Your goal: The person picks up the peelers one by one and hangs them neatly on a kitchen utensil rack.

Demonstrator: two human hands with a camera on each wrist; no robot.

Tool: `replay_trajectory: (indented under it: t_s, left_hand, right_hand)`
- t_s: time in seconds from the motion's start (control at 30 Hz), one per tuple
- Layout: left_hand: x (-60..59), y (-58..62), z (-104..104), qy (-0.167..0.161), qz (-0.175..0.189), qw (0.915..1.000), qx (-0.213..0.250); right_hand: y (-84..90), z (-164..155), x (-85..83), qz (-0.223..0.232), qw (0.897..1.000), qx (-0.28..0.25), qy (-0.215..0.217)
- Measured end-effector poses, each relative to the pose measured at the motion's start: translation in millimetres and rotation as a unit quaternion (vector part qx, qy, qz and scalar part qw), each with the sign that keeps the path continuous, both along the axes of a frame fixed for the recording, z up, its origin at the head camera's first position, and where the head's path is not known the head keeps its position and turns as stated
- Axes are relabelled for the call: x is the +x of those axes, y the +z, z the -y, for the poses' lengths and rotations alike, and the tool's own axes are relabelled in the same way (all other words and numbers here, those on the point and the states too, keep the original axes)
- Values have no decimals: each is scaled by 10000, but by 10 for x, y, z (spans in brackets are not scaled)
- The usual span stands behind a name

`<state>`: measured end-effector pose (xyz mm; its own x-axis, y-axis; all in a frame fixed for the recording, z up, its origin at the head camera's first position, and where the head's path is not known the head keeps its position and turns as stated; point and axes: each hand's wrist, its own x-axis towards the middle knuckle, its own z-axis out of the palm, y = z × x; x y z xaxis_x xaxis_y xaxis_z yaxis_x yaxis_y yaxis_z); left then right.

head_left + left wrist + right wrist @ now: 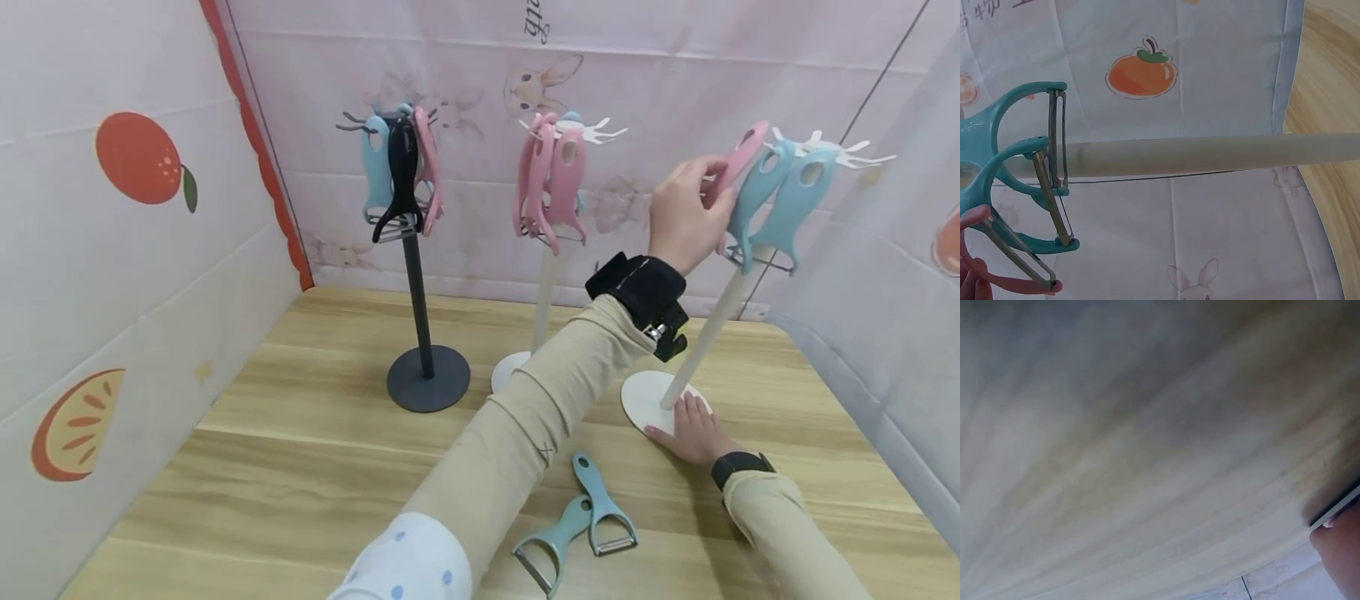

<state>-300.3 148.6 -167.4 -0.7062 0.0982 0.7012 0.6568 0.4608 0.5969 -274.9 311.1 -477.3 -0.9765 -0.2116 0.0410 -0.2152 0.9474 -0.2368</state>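
My left hand (690, 218) pinches a pink peeler (742, 154) by its handle, beside the hooks of the right white stand (720, 325). Whether the peeler's hole is on a hook, I cannot tell. Close against it, a light blue peeler (802, 200) and a second one hang from the same stand. In the left wrist view, the pink peeler's blade end (1019, 250) is below the two blue ones. My right hand (693, 432) rests with extended fingers on the stand's round white base (637, 400); the right wrist view shows only part of this hand (1341, 547).
Two light blue peelers (555, 533) lie touching on the wooden table (300, 500). A black stand (427, 379) holds blue, black and pink peelers. A middle white stand (543, 300) carries several peelers, mostly pink. Printed cloth (465, 50) surrounds the table.
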Motion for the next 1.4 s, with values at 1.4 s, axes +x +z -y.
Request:
replay_trajectory:
  t_s: [1.4]
  left_hand:
    - [511, -1540, 980, -1114, 2112, 9163, -3214]
  right_hand:
    - [6, -102, -60, 223, 9986, 148, 448]
